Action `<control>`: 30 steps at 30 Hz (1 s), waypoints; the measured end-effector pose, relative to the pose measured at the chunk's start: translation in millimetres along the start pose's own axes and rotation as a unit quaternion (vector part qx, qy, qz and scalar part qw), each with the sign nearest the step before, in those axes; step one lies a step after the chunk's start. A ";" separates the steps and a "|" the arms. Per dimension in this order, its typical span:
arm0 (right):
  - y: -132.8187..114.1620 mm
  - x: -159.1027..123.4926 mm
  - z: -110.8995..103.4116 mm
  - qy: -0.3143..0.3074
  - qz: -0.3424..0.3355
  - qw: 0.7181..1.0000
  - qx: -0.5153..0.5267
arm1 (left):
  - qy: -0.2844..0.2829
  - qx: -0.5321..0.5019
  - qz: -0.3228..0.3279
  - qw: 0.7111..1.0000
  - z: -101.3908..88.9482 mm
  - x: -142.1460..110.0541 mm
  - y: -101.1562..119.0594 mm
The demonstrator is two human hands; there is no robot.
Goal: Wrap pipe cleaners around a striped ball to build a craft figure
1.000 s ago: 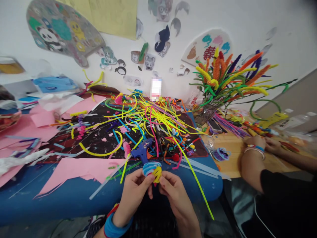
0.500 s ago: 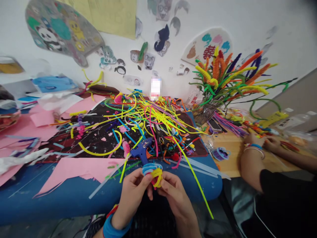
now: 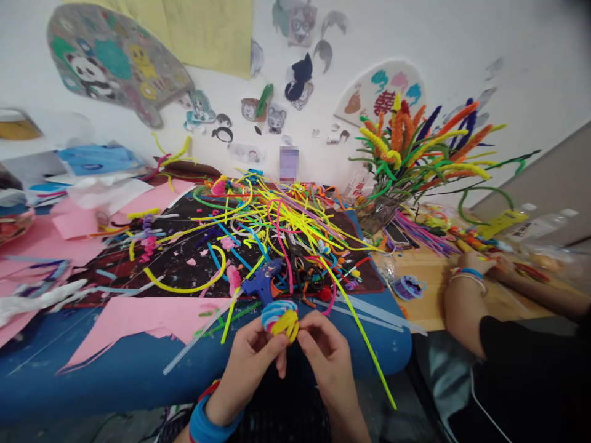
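Note:
A small coiled pipe-cleaner craft (image 3: 281, 317) in blue, white, yellow and some pink is held up at the table's front edge. My left hand (image 3: 252, 354) pinches it from the left, thumb over the lower yellow part. At its right edge, the bent fingers of my right hand (image 3: 325, 347) are closed, thumb and forefinger at the yellow loops; the fingertips are partly hidden. Just behind the craft lies a blue glue gun (image 3: 263, 282). Black-handled scissors (image 3: 307, 271) rest right of it, among loose pipe cleaners (image 3: 295, 215).
Pink sheets (image 3: 138, 323) cover the left of the blue table edge (image 3: 203, 378). Clear glue sticks (image 3: 369, 314) lie to the right. A vase of pipe-cleaner stems (image 3: 383, 209) stands at the back right. A co-worker's arm (image 3: 466, 307) reaches over the wooden table at right.
The craft has turned in my left hand, showing more blue-white coils and a broader yellow side. My right hand has shifted slightly away to the right.

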State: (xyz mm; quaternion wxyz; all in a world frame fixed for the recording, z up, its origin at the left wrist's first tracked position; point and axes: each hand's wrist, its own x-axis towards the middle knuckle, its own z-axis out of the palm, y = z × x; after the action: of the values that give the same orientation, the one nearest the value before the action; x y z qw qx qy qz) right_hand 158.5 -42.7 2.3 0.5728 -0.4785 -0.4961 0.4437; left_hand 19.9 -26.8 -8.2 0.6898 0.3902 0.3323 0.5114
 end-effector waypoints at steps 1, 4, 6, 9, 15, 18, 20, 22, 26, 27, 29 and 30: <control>-0.7 -0.2 0.2 -0.005 -0.004 1.000 -0.005 | -0.009 -0.007 -0.011 1.000 -0.6 0.2 -0.6; -4.6 -0.4 1.3 -0.029 -0.040 0.998 -0.048 | -0.030 -0.021 -0.037 0.999 -1.4 0.3 -0.9; -7.7 -0.7 2.1 -0.017 -0.072 0.994 -0.082 | -0.034 -0.026 -0.045 0.998 -0.7 -0.7 0.0; -10.4 -2.6 3.3 0.024 -0.096 0.986 -0.132 | 0.069 0.022 0.045 0.996 2.0 -5.1 2.8; -9.5 -8.2 2.8 0.053 -0.201 0.944 -0.256 | 0.119 0.344 0.294 0.884 6.3 -16.6 10.5; -10.4 -9.2 1.1 0.039 -0.246 0.932 -0.264 | 0.126 0.379 0.308 0.863 5.8 -16.6 9.9; -11.6 -9.1 0.4 0.031 -0.250 0.937 -0.241 | 0.135 0.386 0.322 0.854 5.6 -15.0 7.9; -12.3 -8.8 0.5 0.035 -0.241 0.946 -0.215 | 0.140 0.386 0.318 0.854 6.4 -13.3 6.0; -9.8 -9.4 3.5 0.071 -0.216 0.955 -0.192 | 0.115 0.341 0.266 0.894 9.7 -11.4 4.8; -8.6 -10.0 4.4 0.077 -0.215 0.955 -0.188 | 0.102 0.329 0.259 0.902 10.2 -11.5 4.7; -6.5 -11.7 5.4 0.084 -0.222 0.952 -0.191 | 0.079 0.315 0.256 0.911 10.3 -12.5 4.5; -6.1 -12.7 5.3 0.083 -0.227 0.950 -0.199 | 0.070 0.312 0.258 0.912 10.0 -13.4 4.3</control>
State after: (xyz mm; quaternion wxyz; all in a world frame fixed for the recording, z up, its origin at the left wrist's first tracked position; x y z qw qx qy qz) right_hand 151.9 -55.5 6.8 0.5903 -0.4925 -0.6210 0.1527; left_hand 23.1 -40.9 1.1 0.3517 0.6205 0.4102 0.5683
